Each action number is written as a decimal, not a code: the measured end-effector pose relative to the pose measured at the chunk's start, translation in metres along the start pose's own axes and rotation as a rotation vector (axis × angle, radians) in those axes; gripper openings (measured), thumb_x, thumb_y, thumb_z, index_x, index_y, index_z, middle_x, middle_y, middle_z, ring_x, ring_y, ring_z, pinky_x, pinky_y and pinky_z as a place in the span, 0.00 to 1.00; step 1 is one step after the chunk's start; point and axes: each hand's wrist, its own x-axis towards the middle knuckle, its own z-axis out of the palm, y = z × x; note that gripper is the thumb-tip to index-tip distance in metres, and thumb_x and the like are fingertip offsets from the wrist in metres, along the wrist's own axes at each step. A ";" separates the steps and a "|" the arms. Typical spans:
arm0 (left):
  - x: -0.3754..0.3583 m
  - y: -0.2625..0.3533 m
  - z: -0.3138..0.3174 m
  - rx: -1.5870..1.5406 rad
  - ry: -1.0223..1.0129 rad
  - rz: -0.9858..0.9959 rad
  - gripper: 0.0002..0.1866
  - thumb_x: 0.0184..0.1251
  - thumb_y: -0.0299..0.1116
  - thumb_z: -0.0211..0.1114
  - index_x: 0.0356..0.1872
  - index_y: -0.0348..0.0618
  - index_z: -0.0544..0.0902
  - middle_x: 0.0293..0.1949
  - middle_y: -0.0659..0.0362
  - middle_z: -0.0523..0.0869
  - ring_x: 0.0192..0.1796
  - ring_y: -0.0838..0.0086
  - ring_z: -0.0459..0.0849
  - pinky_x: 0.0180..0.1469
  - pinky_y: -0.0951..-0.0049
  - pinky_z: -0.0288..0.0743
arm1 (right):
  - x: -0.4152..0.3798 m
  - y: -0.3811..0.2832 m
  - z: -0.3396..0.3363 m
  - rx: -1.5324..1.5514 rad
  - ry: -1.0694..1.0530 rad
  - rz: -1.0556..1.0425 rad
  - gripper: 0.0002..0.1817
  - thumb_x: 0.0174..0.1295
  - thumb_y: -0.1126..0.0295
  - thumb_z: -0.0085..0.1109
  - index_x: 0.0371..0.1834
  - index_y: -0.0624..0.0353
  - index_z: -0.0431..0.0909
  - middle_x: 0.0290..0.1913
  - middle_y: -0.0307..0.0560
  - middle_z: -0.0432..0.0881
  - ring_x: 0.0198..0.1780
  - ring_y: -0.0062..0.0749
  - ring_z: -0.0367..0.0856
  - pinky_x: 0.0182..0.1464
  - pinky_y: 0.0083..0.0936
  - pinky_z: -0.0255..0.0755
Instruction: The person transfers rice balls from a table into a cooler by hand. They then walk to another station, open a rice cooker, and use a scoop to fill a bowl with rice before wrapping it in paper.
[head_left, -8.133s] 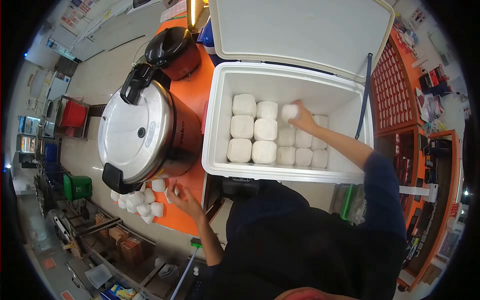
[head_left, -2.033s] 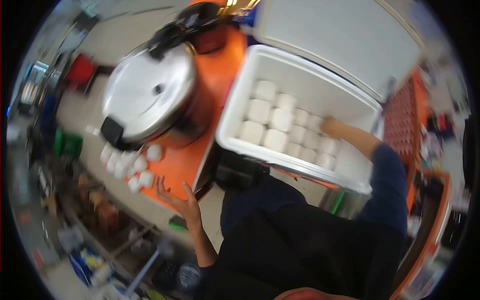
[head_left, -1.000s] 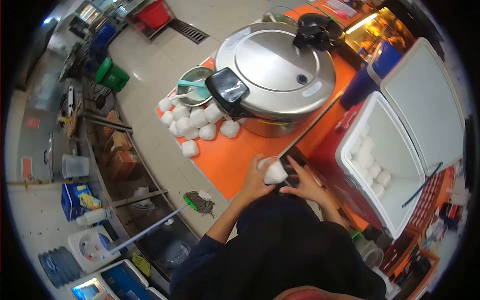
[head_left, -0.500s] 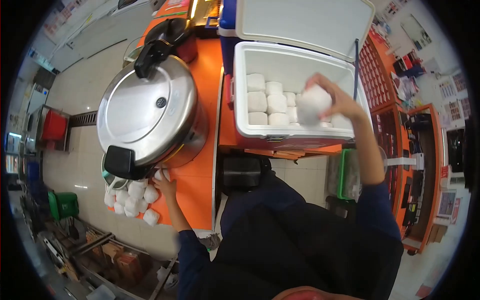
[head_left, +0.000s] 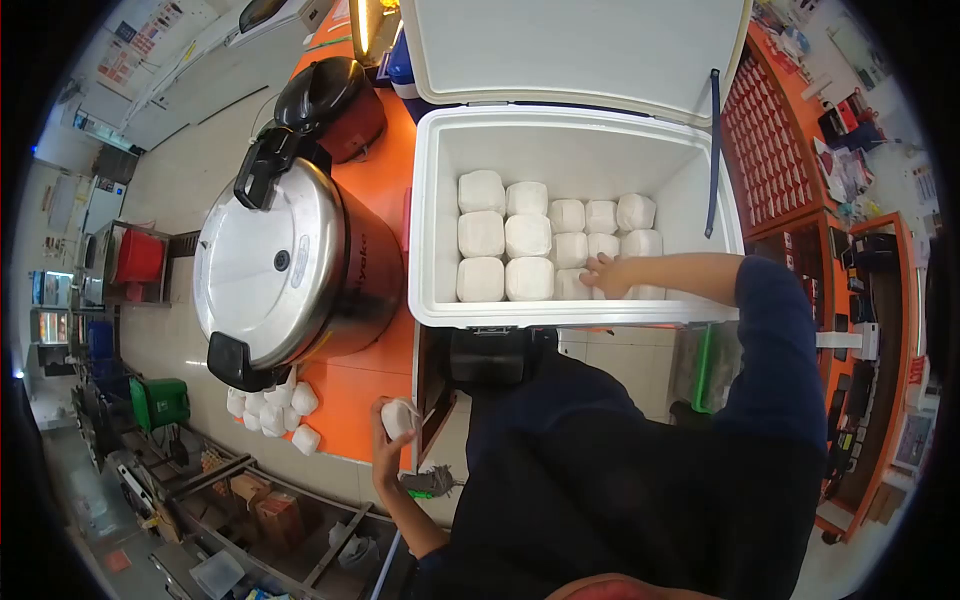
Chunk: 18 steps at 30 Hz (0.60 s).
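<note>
Fingers of the left hand (head_left: 385, 440) are curled snug around one white wrapped packet (head_left: 398, 417), held just off the near corner of the orange countertop (head_left: 350, 385). Right hand (head_left: 605, 275) is down inside the open white foam cooler box (head_left: 435, 220), fingers spread a bit and resting on the packed rows of white bundles (head_left: 520, 240) near the front wall. Small pile of loose white packets (head_left: 270, 410) sits beside the big stainless steel pressure cooker (head_left: 285, 265).
</note>
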 end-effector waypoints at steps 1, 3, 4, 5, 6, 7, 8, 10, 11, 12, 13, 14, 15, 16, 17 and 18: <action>-0.010 0.021 0.023 0.115 -0.049 0.087 0.40 0.41 0.31 0.73 0.61 0.48 0.65 0.56 0.54 0.68 0.57 0.62 0.72 0.57 0.63 0.70 | 0.000 0.004 0.005 0.000 -0.003 -0.012 0.38 0.51 0.70 0.56 0.69 0.50 0.58 0.70 0.60 0.57 0.68 0.58 0.60 0.63 0.51 0.63; -0.015 0.054 0.057 0.237 -0.091 0.171 0.40 0.40 0.32 0.74 0.60 0.47 0.66 0.56 0.53 0.67 0.58 0.61 0.71 0.59 0.61 0.68 | 0.003 0.012 0.014 0.040 -0.081 -0.038 0.42 0.52 0.68 0.57 0.74 0.48 0.50 0.74 0.57 0.45 0.71 0.63 0.52 0.64 0.54 0.61; -0.010 0.066 0.072 0.313 -0.156 0.297 0.39 0.40 0.34 0.76 0.59 0.47 0.68 0.56 0.52 0.67 0.59 0.59 0.70 0.59 0.60 0.67 | 0.005 0.018 0.012 0.037 -0.079 -0.046 0.42 0.52 0.68 0.57 0.74 0.48 0.50 0.74 0.57 0.45 0.71 0.63 0.52 0.64 0.54 0.61; -0.005 0.082 0.091 0.386 -0.222 0.425 0.39 0.39 0.35 0.77 0.58 0.46 0.70 0.56 0.50 0.67 0.60 0.57 0.69 0.60 0.58 0.66 | 0.007 0.025 0.003 0.065 -0.101 -0.103 0.42 0.55 0.65 0.57 0.74 0.48 0.50 0.73 0.58 0.48 0.69 0.61 0.56 0.64 0.53 0.62; -0.001 0.101 0.115 0.422 -0.212 0.496 0.38 0.37 0.37 0.79 0.56 0.46 0.73 0.56 0.49 0.67 0.60 0.56 0.68 0.60 0.57 0.65 | 0.011 0.033 -0.009 0.094 -0.123 -0.159 0.41 0.58 0.62 0.57 0.75 0.48 0.50 0.72 0.59 0.52 0.67 0.59 0.61 0.63 0.51 0.64; 0.005 0.122 0.142 0.458 -0.203 0.565 0.37 0.36 0.38 0.80 0.54 0.45 0.76 0.56 0.48 0.67 0.61 0.55 0.67 0.61 0.56 0.64 | 0.013 0.039 -0.023 0.122 -0.147 -0.215 0.40 0.60 0.58 0.57 0.75 0.47 0.50 0.71 0.60 0.56 0.66 0.58 0.65 0.63 0.49 0.65; 0.014 0.140 0.167 0.571 -0.156 0.692 0.37 0.35 0.38 0.81 0.53 0.46 0.78 0.56 0.48 0.66 0.60 0.54 0.67 0.61 0.55 0.64 | 0.002 0.039 -0.055 0.259 -0.019 -0.368 0.37 0.62 0.58 0.56 0.74 0.48 0.53 0.68 0.59 0.61 0.61 0.53 0.69 0.61 0.46 0.67; 0.032 0.169 0.220 0.771 -0.037 0.908 0.36 0.35 0.36 0.81 0.53 0.49 0.80 0.55 0.48 0.66 0.60 0.52 0.68 0.60 0.54 0.64 | -0.060 0.013 -0.131 0.838 0.072 -0.516 0.32 0.64 0.59 0.56 0.71 0.50 0.59 0.61 0.55 0.70 0.56 0.44 0.74 0.58 0.40 0.71; 0.044 0.177 0.247 0.858 0.035 1.001 0.35 0.36 0.35 0.81 0.54 0.51 0.81 0.55 0.48 0.67 0.59 0.51 0.68 0.59 0.54 0.65 | -0.095 0.000 -0.162 1.279 0.035 -0.490 0.30 0.65 0.60 0.57 0.70 0.50 0.62 0.58 0.53 0.73 0.54 0.40 0.75 0.57 0.38 0.72; 0.061 0.182 0.269 0.832 -0.006 1.013 0.36 0.38 0.34 0.80 0.56 0.54 0.80 0.58 0.47 0.66 0.61 0.51 0.66 0.60 0.55 0.64 | -0.120 -0.004 -0.181 1.490 -0.084 -0.655 0.31 0.63 0.62 0.60 0.70 0.50 0.63 0.57 0.51 0.73 0.54 0.39 0.75 0.57 0.35 0.72; 0.074 0.184 0.288 0.805 -0.046 1.022 0.37 0.40 0.33 0.79 0.59 0.56 0.79 0.60 0.47 0.65 0.64 0.51 0.64 0.61 0.56 0.62 | -0.135 -0.004 -0.192 1.698 -0.211 -0.822 0.33 0.60 0.63 0.63 0.69 0.51 0.63 0.57 0.50 0.73 0.54 0.37 0.75 0.57 0.33 0.72; 0.081 0.185 0.307 0.802 -0.049 1.015 0.37 0.40 0.33 0.79 0.59 0.56 0.79 0.60 0.47 0.65 0.64 0.51 0.64 0.61 0.56 0.62 | -0.141 -0.002 -0.196 1.704 -0.215 -0.817 0.33 0.60 0.63 0.63 0.69 0.51 0.63 0.57 0.50 0.73 0.54 0.37 0.75 0.57 0.33 0.72; 0.087 0.187 0.324 0.917 0.006 1.018 0.38 0.42 0.33 0.78 0.62 0.56 0.76 0.63 0.46 0.62 0.66 0.51 0.61 0.63 0.57 0.59 | -0.145 0.001 -0.199 1.420 0.074 -0.852 0.35 0.55 0.63 0.66 0.67 0.53 0.65 0.55 0.48 0.74 0.55 0.35 0.75 0.56 0.32 0.72; 0.090 0.187 0.333 1.032 0.060 1.021 0.40 0.44 0.32 0.77 0.65 0.56 0.74 0.67 0.45 0.59 0.69 0.52 0.58 0.64 0.58 0.57 | -0.146 0.007 -0.201 1.119 0.345 -0.863 0.37 0.50 0.63 0.70 0.64 0.56 0.66 0.54 0.47 0.74 0.56 0.33 0.74 0.56 0.31 0.72; 0.088 0.187 0.333 1.033 0.051 1.023 0.40 0.44 0.32 0.77 0.65 0.56 0.74 0.67 0.45 0.59 0.69 0.52 0.58 0.64 0.58 0.57 | -0.140 0.020 -0.200 1.124 0.352 -0.859 0.37 0.50 0.63 0.70 0.64 0.56 0.66 0.54 0.47 0.74 0.56 0.33 0.74 0.56 0.31 0.72; 0.084 0.185 0.330 0.952 0.078 1.066 0.40 0.46 0.32 0.76 0.66 0.55 0.72 0.69 0.45 0.56 0.70 0.52 0.56 0.64 0.57 0.56 | -0.126 0.040 -0.194 1.046 0.232 -0.719 0.37 0.45 0.66 0.71 0.61 0.56 0.67 0.53 0.47 0.75 0.56 0.33 0.74 0.55 0.32 0.72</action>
